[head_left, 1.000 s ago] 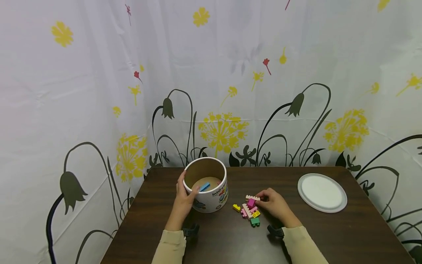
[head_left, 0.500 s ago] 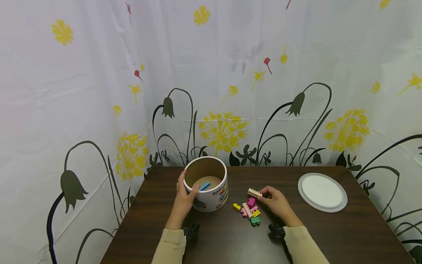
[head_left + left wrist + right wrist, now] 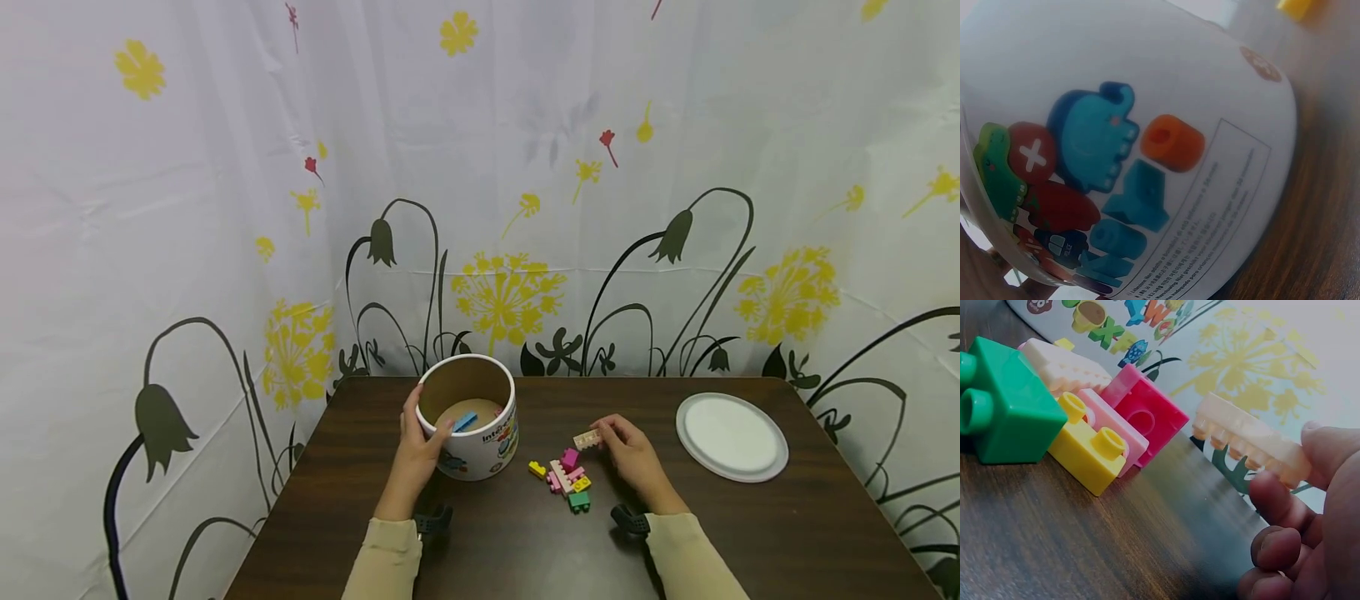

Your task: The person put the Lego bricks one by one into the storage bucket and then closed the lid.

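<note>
My right hand pinches one end of a cream building brick between thumb and fingers, its studs facing down in the right wrist view. The brick is held up off the table. Just left of it lies a small pile of bricks: a magenta brick, a yellow brick, a green brick, and several pink and cream ones. My left hand grips the white printed tub at its left side, thumb over the near rim. Inside the tub lie a blue brick and a bit of pink.
A separate yellow brick lies between the tub and the pile. Towards the right side of the brown wooden table is a round white plate. Behind the table hangs a flower-printed curtain.
My right hand has lifted the cream brick from the top of the pile and drawn it slightly up and right, turning it. My left hand keeps its grip on the tub.
</note>
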Demonstrator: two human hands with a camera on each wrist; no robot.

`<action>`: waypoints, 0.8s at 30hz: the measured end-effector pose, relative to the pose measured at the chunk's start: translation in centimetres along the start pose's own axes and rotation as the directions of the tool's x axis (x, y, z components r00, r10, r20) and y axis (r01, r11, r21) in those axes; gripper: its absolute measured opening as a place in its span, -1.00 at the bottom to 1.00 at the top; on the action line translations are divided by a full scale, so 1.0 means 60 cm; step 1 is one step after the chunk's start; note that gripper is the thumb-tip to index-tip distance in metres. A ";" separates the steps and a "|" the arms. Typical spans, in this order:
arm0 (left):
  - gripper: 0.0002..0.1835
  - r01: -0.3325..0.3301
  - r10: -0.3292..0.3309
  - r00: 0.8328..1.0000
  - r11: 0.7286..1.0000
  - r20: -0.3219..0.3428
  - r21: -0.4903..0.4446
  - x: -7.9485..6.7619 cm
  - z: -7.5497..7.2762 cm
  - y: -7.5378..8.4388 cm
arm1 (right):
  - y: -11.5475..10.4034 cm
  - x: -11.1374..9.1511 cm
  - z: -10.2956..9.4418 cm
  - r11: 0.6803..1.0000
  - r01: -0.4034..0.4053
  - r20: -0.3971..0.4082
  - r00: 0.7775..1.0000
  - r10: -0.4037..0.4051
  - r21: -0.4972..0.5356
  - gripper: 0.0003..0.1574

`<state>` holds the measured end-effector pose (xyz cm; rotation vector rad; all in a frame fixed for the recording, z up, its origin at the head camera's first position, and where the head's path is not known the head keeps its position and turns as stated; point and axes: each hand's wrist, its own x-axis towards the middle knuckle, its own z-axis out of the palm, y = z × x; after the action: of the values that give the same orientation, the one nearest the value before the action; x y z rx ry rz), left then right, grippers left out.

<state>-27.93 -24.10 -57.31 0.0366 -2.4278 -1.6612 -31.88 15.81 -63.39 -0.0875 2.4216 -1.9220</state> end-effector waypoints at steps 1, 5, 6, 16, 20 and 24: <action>-0.01 -0.002 0.002 1.000 1.000 -0.001 0.001 0.000 0.000 0.000 | 0.000 0.000 0.000 1.000 -0.006 -0.004 1.000 0.006 0.012 -0.60; -0.01 -0.001 0.001 1.000 1.000 -0.006 0.011 -0.001 0.000 0.002 | 0.001 -0.004 -0.001 0.996 -0.023 -0.021 0.999 0.025 0.090 -0.45; -0.01 0.001 -0.001 1.000 1.000 -0.007 0.013 -0.001 0.000 0.002 | 0.001 -0.005 -0.001 0.993 -0.024 -0.023 0.999 0.027 0.116 -0.42; -0.01 0.011 -0.011 1.000 1.000 0.000 0.020 0.000 0.000 0.004 | 0.002 -0.004 0.002 0.995 0.026 -0.087 0.996 -0.017 0.101 -0.63; -0.02 0.022 -0.022 1.000 1.000 0.002 0.016 -0.003 0.002 0.001 | -0.012 -0.012 0.006 0.994 0.023 -0.125 0.992 -0.009 0.108 -0.61; -0.04 0.017 -0.017 1.000 1.000 -0.005 0.005 -0.003 0.001 0.000 | -0.050 -0.020 0.017 0.987 0.071 -0.131 0.990 -0.052 0.146 -0.60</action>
<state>-27.78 -24.02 -57.35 0.0625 -2.4346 -1.6601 -30.59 14.26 -60.71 -0.0358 2.3652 -2.1952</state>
